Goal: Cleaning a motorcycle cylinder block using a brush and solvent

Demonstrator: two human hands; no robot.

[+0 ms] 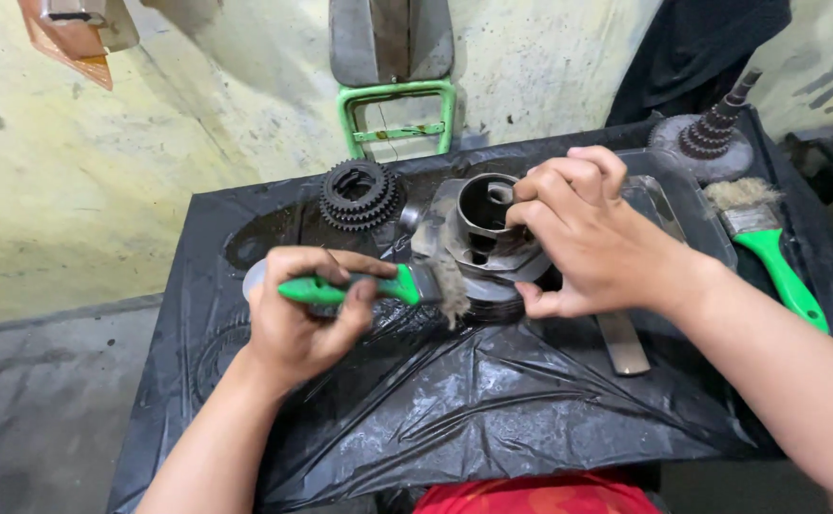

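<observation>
My left hand point(307, 314) grips the green handle of a paintbrush point(378, 286), whose dirty bristles rest against the side of a grey metal cylinder part point(478, 224). The part has a round bore and dark fins at its base. My right hand point(578, 233) clasps that part from the right, fingers over its rim, steadying it on wet black plastic sheeting point(455, 400).
A stack of dark gears point(359, 195) lies behind the brush. A geared shaft point(712, 133) stands at the back right. A second green-handled brush point(769, 247) lies at the right. A clear tray point(688, 205) and a flat metal strip point(623, 343) sit under my right wrist. A green frame point(397, 114) leans on the wall.
</observation>
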